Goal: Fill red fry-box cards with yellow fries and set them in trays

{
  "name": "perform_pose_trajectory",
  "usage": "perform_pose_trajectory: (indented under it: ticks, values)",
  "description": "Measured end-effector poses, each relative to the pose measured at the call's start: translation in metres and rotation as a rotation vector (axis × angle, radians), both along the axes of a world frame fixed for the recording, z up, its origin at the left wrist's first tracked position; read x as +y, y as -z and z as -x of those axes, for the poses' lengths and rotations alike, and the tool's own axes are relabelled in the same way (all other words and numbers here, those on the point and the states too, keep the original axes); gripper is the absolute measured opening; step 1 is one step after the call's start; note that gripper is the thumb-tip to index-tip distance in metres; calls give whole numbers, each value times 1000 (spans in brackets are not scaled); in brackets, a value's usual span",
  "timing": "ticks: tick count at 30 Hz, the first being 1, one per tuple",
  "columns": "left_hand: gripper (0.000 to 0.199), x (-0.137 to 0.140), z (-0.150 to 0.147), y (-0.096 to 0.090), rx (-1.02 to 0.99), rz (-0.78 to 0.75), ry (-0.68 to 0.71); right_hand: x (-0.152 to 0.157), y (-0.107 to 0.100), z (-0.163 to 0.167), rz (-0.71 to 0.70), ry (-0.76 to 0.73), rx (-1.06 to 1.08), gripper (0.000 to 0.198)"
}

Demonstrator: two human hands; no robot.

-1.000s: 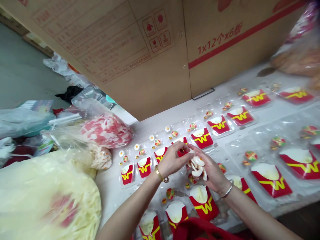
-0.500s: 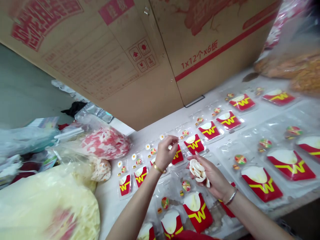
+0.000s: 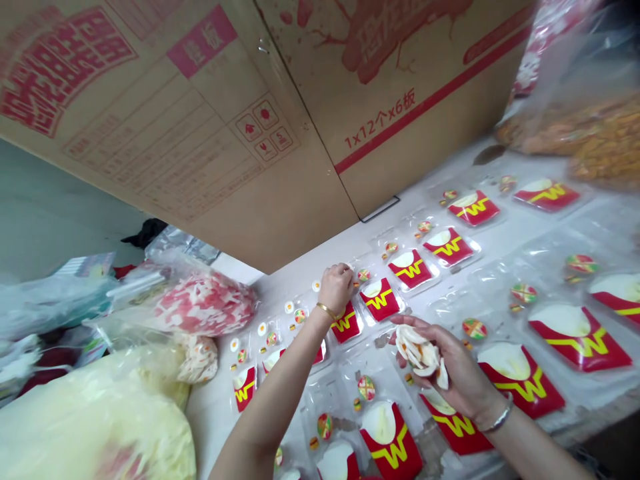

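My right hand [image 3: 463, 373] is closed around a bunch of flat white toy fried eggs [image 3: 417, 350] with orange centres. My left hand [image 3: 336, 288], knuckles up and fingertips pinched, is over a clear plastic blister tray in the back row; whatever lies between its fingers is hidden. Just below it shows a red fries box piece [image 3: 346, 325] with a yellow W. Left of that hand, several trays each hold a small fried egg [image 3: 289, 307], a round pizza piece [image 3: 300, 316], a tiny burger and a red fries box. The trays to the right hold pizza pieces [image 3: 364, 275] and fries boxes [image 3: 381, 299].
A large cardboard carton [image 3: 215, 167] stands behind the trays. On the left are bags of pink-and-white pieces [image 3: 207, 303], egg pieces [image 3: 199, 360] and pale yellow pieces [image 3: 100, 413]. A bag of orange-brown pieces [image 3: 605, 147] sits at the back right. More trays fill the front row.
My left hand has lowered onto the back-row tray, its fingers now bent down. My right hand has tilted, fanning the fried eggs so more orange shows. The view has shifted slightly.
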State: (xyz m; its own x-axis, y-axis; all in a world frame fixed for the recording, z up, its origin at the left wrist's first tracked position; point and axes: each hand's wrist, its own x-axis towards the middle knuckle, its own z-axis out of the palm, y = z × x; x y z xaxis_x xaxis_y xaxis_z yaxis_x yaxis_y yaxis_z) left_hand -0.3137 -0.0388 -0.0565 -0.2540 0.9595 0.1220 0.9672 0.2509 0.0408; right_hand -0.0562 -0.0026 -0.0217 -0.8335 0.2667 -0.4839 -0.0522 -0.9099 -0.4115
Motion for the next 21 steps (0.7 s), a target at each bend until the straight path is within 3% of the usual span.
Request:
perform_pose_trajectory:
  ticks: [7, 13, 17, 21]
  values:
    - [25, -6, -9, -2, -87, -53, -151, 1, -2, -3, -138, -17, -53, 37]
    - [22, 6, -14, -8, -135, 26, -129, 3, -4, -12, -269, -7, -19, 30]
    - [23, 8, -46, -36, -468, -161, -194, 7, -5, -22, -315, 28, 1, 28]
    - [30, 1, -110, -80, -954, 25, -50, 9, -5, -33, -363, 84, 53, 25]
